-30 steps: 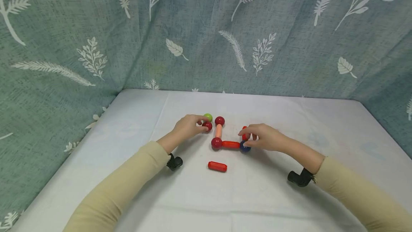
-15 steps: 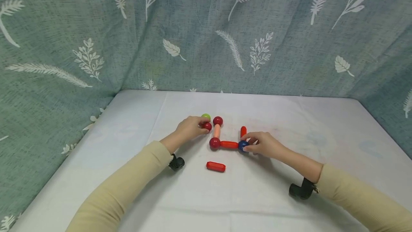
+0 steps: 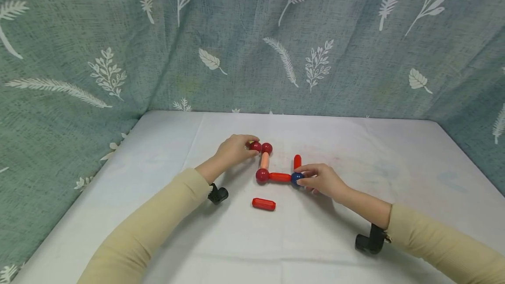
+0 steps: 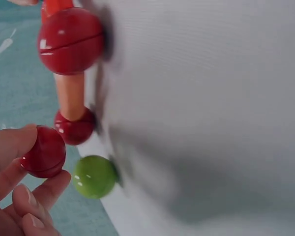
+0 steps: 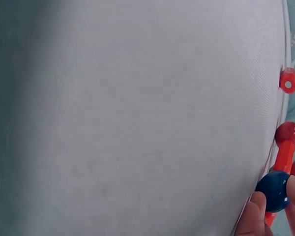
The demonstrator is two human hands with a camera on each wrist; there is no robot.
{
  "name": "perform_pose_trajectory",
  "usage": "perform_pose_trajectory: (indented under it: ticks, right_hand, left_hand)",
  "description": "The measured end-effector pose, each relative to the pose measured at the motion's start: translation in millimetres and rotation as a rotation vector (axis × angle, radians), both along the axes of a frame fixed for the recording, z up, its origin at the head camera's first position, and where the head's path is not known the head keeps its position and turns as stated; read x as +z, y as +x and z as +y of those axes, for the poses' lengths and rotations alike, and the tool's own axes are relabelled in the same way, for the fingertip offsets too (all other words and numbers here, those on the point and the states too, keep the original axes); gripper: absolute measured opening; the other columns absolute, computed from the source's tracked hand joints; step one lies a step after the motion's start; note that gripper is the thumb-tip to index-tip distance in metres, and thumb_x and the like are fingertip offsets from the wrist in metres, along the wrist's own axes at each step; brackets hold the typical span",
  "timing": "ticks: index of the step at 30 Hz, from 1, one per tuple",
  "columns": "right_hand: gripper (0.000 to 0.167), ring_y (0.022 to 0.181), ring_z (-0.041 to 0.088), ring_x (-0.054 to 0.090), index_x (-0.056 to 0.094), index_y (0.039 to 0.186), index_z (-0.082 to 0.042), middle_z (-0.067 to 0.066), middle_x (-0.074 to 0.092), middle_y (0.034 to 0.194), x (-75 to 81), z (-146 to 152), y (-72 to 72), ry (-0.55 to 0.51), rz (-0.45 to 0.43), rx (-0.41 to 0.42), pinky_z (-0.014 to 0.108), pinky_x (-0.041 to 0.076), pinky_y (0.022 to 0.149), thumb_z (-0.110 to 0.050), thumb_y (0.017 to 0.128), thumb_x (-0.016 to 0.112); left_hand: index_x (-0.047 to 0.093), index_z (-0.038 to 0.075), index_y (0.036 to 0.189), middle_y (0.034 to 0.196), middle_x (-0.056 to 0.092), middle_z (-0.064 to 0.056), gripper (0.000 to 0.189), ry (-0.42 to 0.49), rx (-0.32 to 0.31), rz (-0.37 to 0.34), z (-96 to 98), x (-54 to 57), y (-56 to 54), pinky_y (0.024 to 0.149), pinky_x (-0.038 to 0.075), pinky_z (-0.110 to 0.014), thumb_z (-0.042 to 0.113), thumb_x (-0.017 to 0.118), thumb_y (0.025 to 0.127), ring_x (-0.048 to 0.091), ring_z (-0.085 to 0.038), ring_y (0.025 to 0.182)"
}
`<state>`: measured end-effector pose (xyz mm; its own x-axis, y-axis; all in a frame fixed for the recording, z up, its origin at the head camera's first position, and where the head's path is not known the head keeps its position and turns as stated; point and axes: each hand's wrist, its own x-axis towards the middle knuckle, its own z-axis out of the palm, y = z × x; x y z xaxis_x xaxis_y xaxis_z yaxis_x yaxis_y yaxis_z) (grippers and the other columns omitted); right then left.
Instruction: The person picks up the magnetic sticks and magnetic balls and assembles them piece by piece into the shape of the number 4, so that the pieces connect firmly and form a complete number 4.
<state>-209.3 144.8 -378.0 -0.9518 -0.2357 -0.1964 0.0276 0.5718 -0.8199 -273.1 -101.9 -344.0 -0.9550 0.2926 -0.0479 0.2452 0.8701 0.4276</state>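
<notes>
My left hand (image 3: 233, 150) pinches a red ball (image 4: 45, 153) between thumb and fingers, raised off the table in the left wrist view. Just past it a green ball (image 4: 94, 176) lies on the cloth, mostly hidden in the head view. A peach rod (image 3: 264, 160) joins a far red ball (image 3: 267, 148) to a nearer red ball (image 3: 262, 175). From that corner a red rod (image 3: 280, 177) runs right to a blue ball (image 3: 297, 179). My right hand (image 3: 324, 182) grips the blue ball with its fingertips. Another red rod (image 3: 297, 161) points away behind the blue ball.
A loose red rod (image 3: 264, 204) lies on the white tablecloth (image 3: 236, 240), nearer to me than the joined pieces. A patterned green-blue curtain (image 3: 244, 47) hangs behind the table and along its left side.
My left hand has carried its red ball away from me, now beside the far red ball. My right hand has shifted slightly nearer to me around the blue ball, uncovering the red rod behind it.
</notes>
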Motion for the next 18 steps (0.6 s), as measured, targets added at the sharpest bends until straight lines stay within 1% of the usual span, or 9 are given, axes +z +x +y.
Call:
perform_pose_trajectory:
  ticks: [5,12,15,18]
  right_hand:
    - [0.033,0.063,0.015,0.056,0.064,0.114,-0.008,0.008,0.061,0.093,-0.2,1,0.4,-0.01,-0.003,-0.005,0.027,0.049,0.058,-0.011,0.082,0.068]
    - [0.034,0.062,0.015,0.056,0.063,0.115,-0.008,0.01,0.061,0.095,-0.4,2,-0.1,0.001,0.006,0.009,0.026,0.049,0.057,-0.012,0.082,0.068]
    - [0.034,0.061,0.015,0.056,0.064,0.115,-0.009,0.01,0.061,0.096,-0.6,2,-0.3,0.008,0.012,0.011,0.027,0.049,0.057,-0.012,0.081,0.068]
    - [0.034,0.061,0.015,0.056,0.064,0.115,-0.008,0.011,0.062,0.095,-1.0,3,0.0,0.005,0.031,0.03,0.027,0.049,0.057,-0.013,0.082,0.068]
  left_hand:
    - [0.056,0.018,0.126,0.11,0.063,-0.007,0.043,0.034,-0.011,-0.026,15.2,8.4,-7.1,0.075,0.046,-0.033,0.027,0.065,0.085,0.058,-0.019,0.096]
    - [0.054,0.017,0.128,0.113,0.061,-0.009,0.046,0.166,-0.024,-0.127,41.3,19.3,-16.0,0.075,0.049,-0.03,0.027,0.065,0.085,0.058,-0.019,0.097]
    - [0.054,0.017,0.129,0.116,0.059,-0.009,0.047,0.213,-0.027,-0.163,51.0,19.4,-19.5,0.073,0.05,-0.03,0.027,0.065,0.085,0.057,-0.02,0.097]
    - [0.054,0.017,0.129,0.117,0.058,-0.01,0.047,0.242,-0.03,-0.184,59.9,16.4,-23.0,0.071,0.05,-0.029,0.028,0.066,0.084,0.057,-0.022,0.095]
